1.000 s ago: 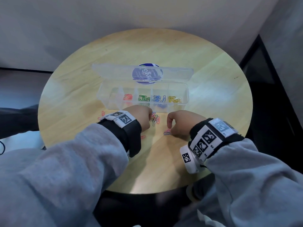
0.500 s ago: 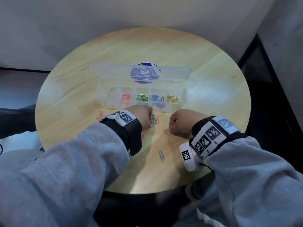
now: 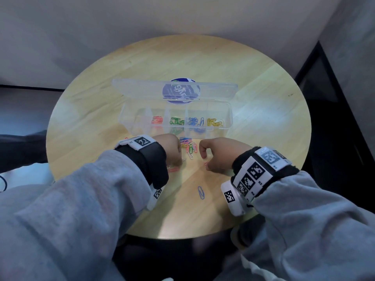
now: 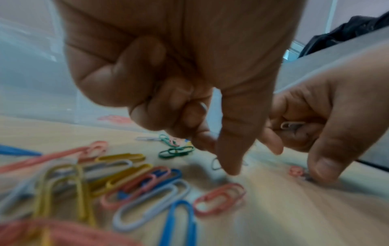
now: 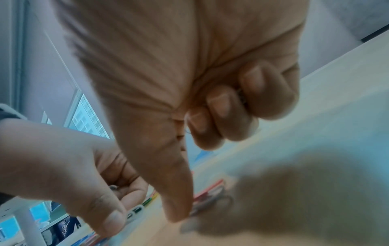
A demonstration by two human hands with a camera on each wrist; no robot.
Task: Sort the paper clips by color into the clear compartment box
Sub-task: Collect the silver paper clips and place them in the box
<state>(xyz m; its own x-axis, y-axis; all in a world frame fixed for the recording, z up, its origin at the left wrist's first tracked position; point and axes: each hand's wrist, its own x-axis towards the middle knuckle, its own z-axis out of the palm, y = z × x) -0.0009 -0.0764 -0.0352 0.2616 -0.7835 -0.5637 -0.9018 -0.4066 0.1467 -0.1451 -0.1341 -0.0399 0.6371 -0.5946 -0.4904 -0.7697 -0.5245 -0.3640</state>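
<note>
Both hands hung low over the round wooden worktop, just in front of the clear compartment box. Left hand had its fingers curled into the palm with a pale clip pinched between them, seen in the left wrist view, and its thumb pointed down toward the wood. Right hand was likewise curled; the left wrist view showed a white paper clip tucked inside its fingers, while its thumb tip pressed the surface beside a small pink clip. Between the two hands, touching the near wall of the box, lay the loose pile of mixed paper clips in yellow, pink, blue, green and white. A single blue clip lay apart, nearer the person, and a pink one lay just under the left wrist. Box lid stood open toward the far side, carrying a round blue sticker. Inside, the compartments held sorted groups from left to right: red clips, green clips, blue clips and yellow clips; the leftmost compartment's content I could not make out. Grey sleeves and black wrist bands with printed markers covered the forearms
</note>
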